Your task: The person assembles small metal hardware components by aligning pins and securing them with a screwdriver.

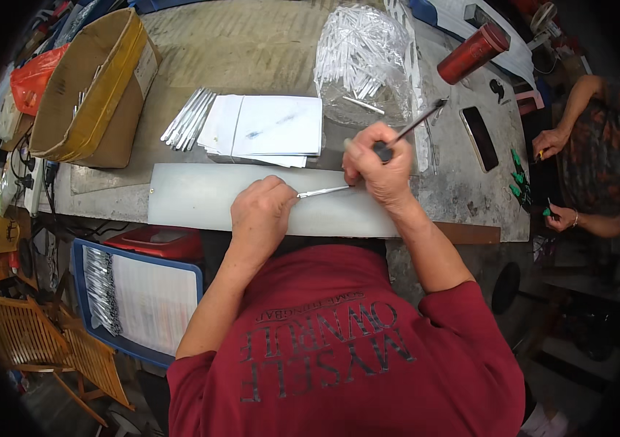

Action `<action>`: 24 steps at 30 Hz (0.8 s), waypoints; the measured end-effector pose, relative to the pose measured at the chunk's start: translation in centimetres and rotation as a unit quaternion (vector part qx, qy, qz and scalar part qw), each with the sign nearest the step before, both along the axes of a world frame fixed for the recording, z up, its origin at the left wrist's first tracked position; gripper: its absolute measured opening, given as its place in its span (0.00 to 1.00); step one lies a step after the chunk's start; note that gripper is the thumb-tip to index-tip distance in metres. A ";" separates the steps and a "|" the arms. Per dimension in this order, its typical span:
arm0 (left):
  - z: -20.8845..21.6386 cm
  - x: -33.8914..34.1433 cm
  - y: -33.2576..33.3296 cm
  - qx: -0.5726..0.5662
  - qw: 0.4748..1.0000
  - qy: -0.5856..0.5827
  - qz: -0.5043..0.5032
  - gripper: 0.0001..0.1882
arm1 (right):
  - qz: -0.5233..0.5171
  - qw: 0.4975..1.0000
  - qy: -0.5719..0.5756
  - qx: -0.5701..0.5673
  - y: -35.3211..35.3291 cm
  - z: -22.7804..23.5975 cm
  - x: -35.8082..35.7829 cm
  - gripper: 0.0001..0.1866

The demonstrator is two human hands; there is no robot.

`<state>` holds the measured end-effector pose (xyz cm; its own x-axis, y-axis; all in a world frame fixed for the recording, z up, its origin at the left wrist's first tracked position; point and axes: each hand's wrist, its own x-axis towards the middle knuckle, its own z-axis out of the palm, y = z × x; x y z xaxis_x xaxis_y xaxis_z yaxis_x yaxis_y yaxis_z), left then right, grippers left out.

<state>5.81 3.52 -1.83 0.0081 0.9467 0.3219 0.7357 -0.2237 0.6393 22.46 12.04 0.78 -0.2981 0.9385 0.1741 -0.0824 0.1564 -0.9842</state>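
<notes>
My left hand [262, 213] is closed with its fingers pinched on one end of a thin silver-white metal strip [324, 191]. The strip runs right to the fingertips of my right hand [379, 166], above a pale smooth board [200, 197] along the table's near edge. My right hand is closed round a tool with a thin dark shaft [419, 122] and a black round part; its exact kind I cannot tell. The shaft points up and right. Beyond the board lie a stack of white paper [281, 124] and a row of similar strips [189, 119].
A clear plastic bag [361, 54] holds many strips at the back. A cardboard box [99, 95] stands left, a red cylinder [474, 53] and a phone [479, 138] right. Below left is a blue tray [197, 291] with strips. Another person's hands [554, 142] work at right.
</notes>
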 end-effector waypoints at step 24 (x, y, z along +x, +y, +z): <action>3.4 -6.7 3.6 0.075 0.991 -0.041 0.105 0.01 | 0.073 0.963 0.257 0.035 -1.0 4.5 0.7 0.10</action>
